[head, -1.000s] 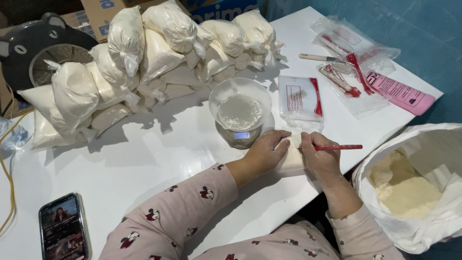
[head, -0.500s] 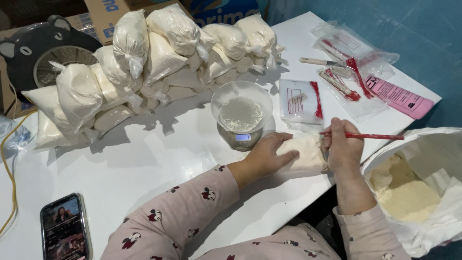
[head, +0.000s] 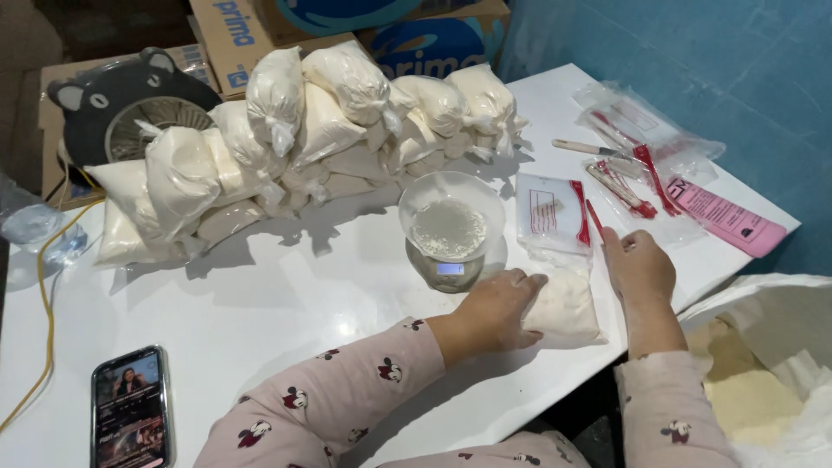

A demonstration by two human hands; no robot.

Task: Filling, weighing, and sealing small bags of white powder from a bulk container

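White table point(head: 260, 303) against a blue wall, cardboard boxes point(head: 260, 26) behind. At the near edge, a small filled bag of white powder point(head: 568, 308) lying flat — left hand point(head: 498, 308) resting on its left end, fingers loosely curled over the plastic, pressing rather than clamping. Right hand point(head: 640, 270) just beside the bag's upper right corner, fingertips pinched on a thin red strip point(head: 594, 215) pointing up and away. Just behind the bag, a clear bowl point(head: 451, 221) with white powder on a small digital scale point(head: 451, 270), and next to it a stack of empty clear bags point(head: 550, 212) with red edging. Farther right, more packets and red strips point(head: 641, 165), a pink slip point(head: 728, 217). Along the back — a heaped row of tied, filled bags point(head: 303, 139). Left of those, a cat-eared dark fan point(head: 130, 108). Phone point(head: 130, 407) with a lit screen at the near left corner; yellow cable point(head: 48, 303) along the left edge. Large open sack of powder point(head: 763, 381) at the lower right, beside the table.
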